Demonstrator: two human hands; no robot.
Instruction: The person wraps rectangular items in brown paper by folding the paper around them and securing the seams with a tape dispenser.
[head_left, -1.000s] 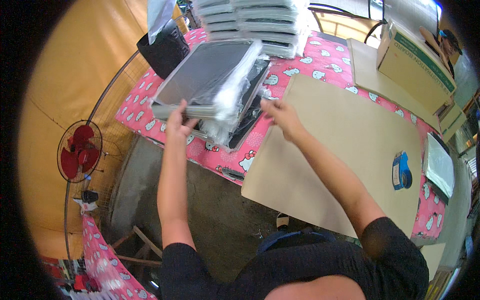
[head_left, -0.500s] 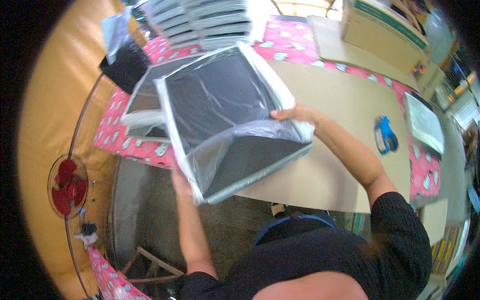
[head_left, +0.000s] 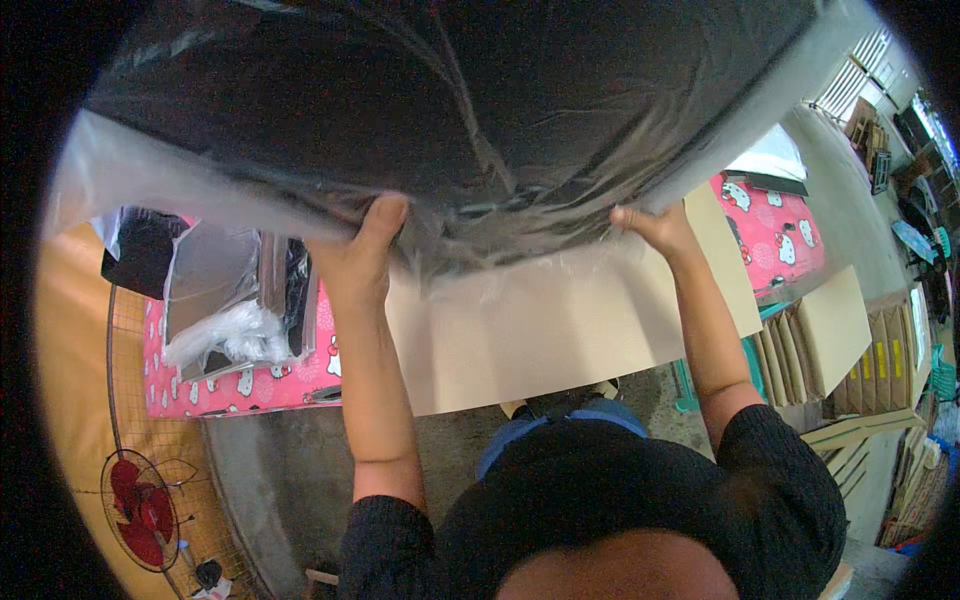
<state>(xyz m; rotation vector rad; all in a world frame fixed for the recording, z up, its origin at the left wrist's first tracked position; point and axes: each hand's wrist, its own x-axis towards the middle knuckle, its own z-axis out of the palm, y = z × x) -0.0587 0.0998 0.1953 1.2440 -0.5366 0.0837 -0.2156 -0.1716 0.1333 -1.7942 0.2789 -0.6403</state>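
Note:
A flat dark panel (head_left: pixel 400 110) wrapped in loose see-through plastic is raised close before me and fills the upper part of the view. My left hand (head_left: pixel 358 255) grips its near edge, thumb over the wrapped face and fingers hidden behind. Farther right along that edge, my right hand (head_left: pixel 655 230) holds it too, its thumb tip at the plastic and its other fingers out of sight. Beneath the panel lies a sheet of tan cardboard (head_left: pixel 540 340) on the table.
More dark panels (head_left: pixel 210 275) with crumpled plastic (head_left: pixel 235 335) lie on a pink patterned tablecloth (head_left: pixel 270 385) at left. A wrapped panel (head_left: pixel 770 160) sits at the far right. Folded cardboard (head_left: pixel 790 350) stands beside the table's right end; a red-bladed fan (head_left: pixel 142 510) is at lower left.
The wrapped panel has come up much closer to me and now covers the top of the view. My left hand has moved up with it. The blue tape dispenser is no longer visible.

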